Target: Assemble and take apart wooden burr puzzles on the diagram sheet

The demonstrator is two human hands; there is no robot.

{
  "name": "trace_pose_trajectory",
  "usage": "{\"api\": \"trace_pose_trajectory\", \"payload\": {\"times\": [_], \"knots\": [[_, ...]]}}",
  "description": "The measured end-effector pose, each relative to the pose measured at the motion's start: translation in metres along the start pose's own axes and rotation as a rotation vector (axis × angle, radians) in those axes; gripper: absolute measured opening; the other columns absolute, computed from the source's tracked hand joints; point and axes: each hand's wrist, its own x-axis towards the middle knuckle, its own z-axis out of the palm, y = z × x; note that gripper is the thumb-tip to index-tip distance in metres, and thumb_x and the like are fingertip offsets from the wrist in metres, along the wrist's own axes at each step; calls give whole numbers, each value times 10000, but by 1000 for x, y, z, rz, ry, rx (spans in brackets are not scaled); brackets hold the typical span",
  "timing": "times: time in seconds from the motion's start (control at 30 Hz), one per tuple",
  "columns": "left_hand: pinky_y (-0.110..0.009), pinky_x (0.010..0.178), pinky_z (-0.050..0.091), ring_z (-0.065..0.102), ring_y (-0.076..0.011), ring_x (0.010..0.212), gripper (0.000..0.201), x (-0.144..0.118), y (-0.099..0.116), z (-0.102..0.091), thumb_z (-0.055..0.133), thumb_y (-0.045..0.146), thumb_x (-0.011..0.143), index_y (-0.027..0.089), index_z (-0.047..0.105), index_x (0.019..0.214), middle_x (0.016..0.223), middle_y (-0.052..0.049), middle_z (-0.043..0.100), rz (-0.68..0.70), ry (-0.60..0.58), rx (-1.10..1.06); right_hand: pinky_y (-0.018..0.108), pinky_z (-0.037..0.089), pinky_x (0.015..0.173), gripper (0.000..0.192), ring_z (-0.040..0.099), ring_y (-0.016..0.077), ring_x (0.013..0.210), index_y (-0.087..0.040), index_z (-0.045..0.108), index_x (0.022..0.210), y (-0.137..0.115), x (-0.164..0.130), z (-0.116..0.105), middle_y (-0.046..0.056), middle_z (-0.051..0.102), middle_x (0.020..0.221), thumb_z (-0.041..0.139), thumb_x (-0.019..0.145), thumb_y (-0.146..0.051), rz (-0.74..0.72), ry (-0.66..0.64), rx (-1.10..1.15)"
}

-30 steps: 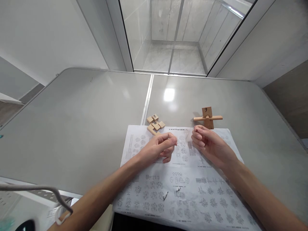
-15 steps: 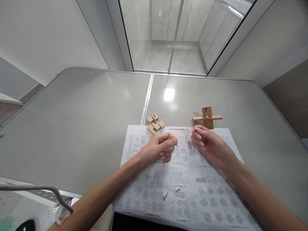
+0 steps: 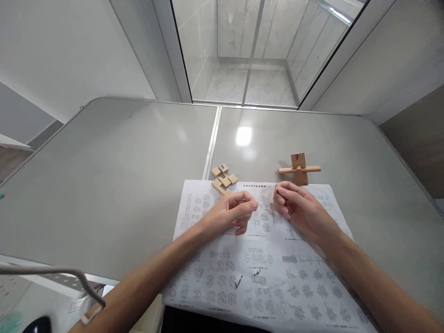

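On a grey table [image 3: 104, 185], both hands hover above the printed sheet [image 3: 263, 277]. The left hand [image 3: 229, 213] is loosely curled beside the flat wooden pieces [image 3: 224, 178]; the right hand [image 3: 300, 210] pinches empty air near the wooden cross [image 3: 299, 169]. A careless reach could topple it.

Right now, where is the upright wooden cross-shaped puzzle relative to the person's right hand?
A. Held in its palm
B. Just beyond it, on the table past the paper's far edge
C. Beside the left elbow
B: the wooden cross puzzle stands on the table just beyond the right hand, past the printed sheet.
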Motion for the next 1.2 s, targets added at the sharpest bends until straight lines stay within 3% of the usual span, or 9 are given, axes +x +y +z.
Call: {"api": "trace_pose_trajectory", "payload": {"times": [0.8,1.2], "knots": [[-238,512,388,287,-80,511,327,0,-1,1,739,468,935,216,548,850,590,103,346,-1,-4,50,299,425,557,310,437,134,587,-237,666,799,-2,-1,2,-10,538,724,835,900,-476,13,16,-34],[-249,530,406,477,-80,492,418,-1,2,6,722,590,918,208,559,868,629,92,455,-4,-3,213,302,436,590,303,449,147,603,-243,668,815,-1,-2,5,-7,552,722,810,927,-485,-5,1,-80]]}}
